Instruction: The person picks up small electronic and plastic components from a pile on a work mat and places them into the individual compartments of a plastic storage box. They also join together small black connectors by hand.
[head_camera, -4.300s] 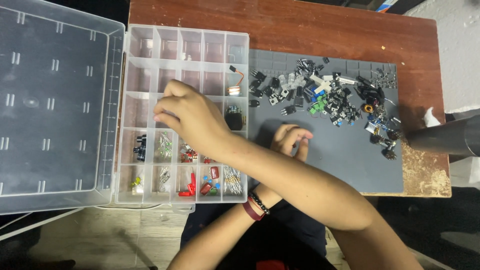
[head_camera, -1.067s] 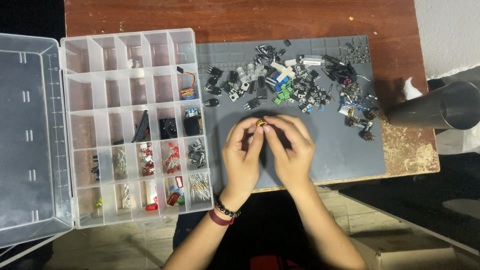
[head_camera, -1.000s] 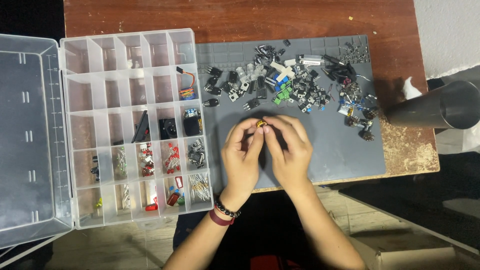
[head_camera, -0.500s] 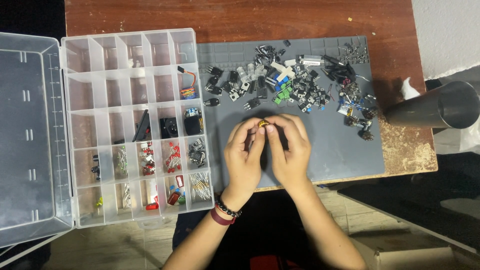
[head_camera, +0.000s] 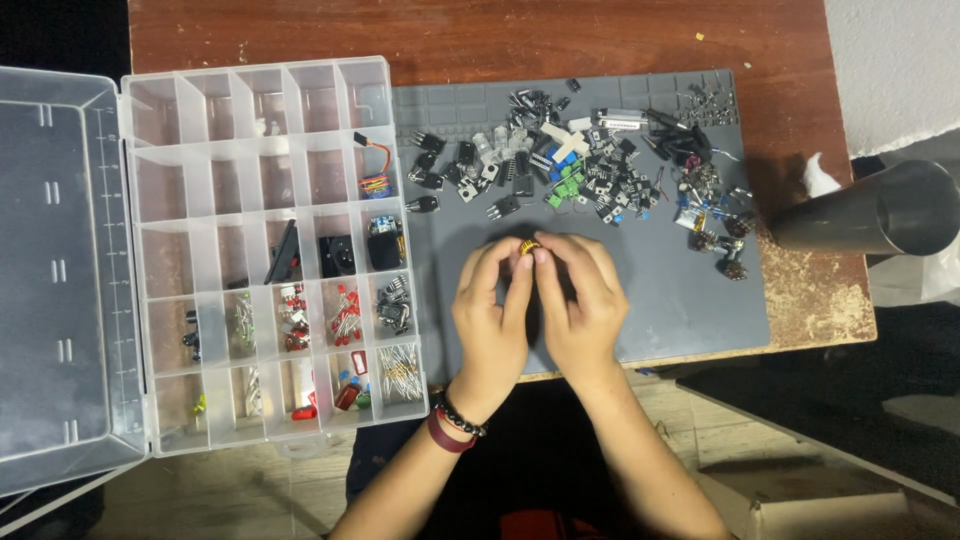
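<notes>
Both hands meet over the near middle of the grey mat (head_camera: 690, 300), which lies on the wooden bench (head_camera: 560, 35); the left hand (head_camera: 492, 318) and the right hand (head_camera: 580, 305) pinch a small yellow-banded component (head_camera: 528, 246) between their fingertips, fingers closed snugly on it from either side, thumbs tucked under so the exact grip is partly hidden; the piece sits raised just above the mat, apart from the loose heap of electronic parts (head_camera: 590, 165) spread along the far edge; to the left stands the clear compartment organiser (head_camera: 250, 140), lid open, its nearer cells holding small parts and most far cells bare; a grey tube (head_camera: 865, 210) lies at the right end of the bench; the step in hand looks like examining or identifying one part taken from the heap; the next move seems to call for one hand to take sole hold and carry the piece leftward to a matching cell, without knocking neighbouring dividers.
</notes>
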